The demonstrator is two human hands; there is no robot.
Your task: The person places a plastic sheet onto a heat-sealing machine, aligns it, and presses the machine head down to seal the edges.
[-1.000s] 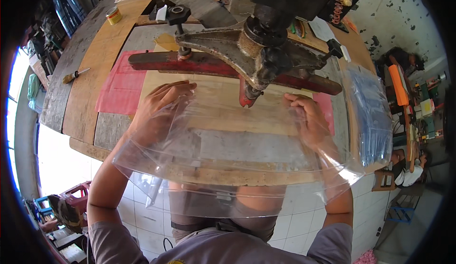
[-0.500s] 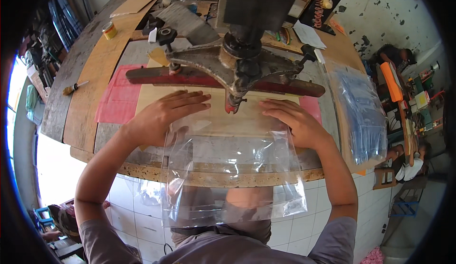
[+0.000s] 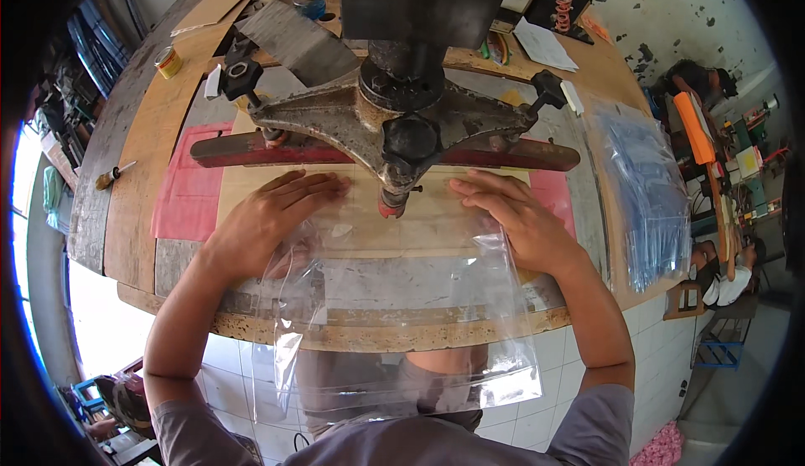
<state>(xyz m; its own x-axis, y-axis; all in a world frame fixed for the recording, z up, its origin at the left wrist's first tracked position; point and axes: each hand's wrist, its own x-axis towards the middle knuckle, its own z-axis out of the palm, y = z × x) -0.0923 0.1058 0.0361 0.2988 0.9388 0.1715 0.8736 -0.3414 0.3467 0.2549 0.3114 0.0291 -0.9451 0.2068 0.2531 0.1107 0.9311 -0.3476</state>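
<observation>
A clear plastic sheet [image 3: 394, 298] lies over a pale yellowish board [image 3: 402, 235] and hangs over the table's front edge toward my lap. My left hand [image 3: 272, 219] rests at the sheet's left side, fingers stretched out flat and its thumb partly seen through the plastic. At the right side, my right hand [image 3: 511, 214] lies with fingers extended inward and slightly apart. Just beyond my fingertips runs a long red-edged press bar [image 3: 319, 149], carried by a metal three-armed press head [image 3: 402, 122] with black knobs. Whether the bar touches the board cannot be seen.
Pink sheets [image 3: 189, 189] stick out from under the board. A stack of bluish clear plastic [image 3: 646, 198] lies at the right. On the left are a screwdriver [image 3: 113, 176] and a small yellow tin [image 3: 168, 62]. Another person [image 3: 700, 85] is in the right background.
My view has shifted, so the press head looks larger and lower. My left hand appears further left and lower. Both hands stay flat by the sheet's sides.
</observation>
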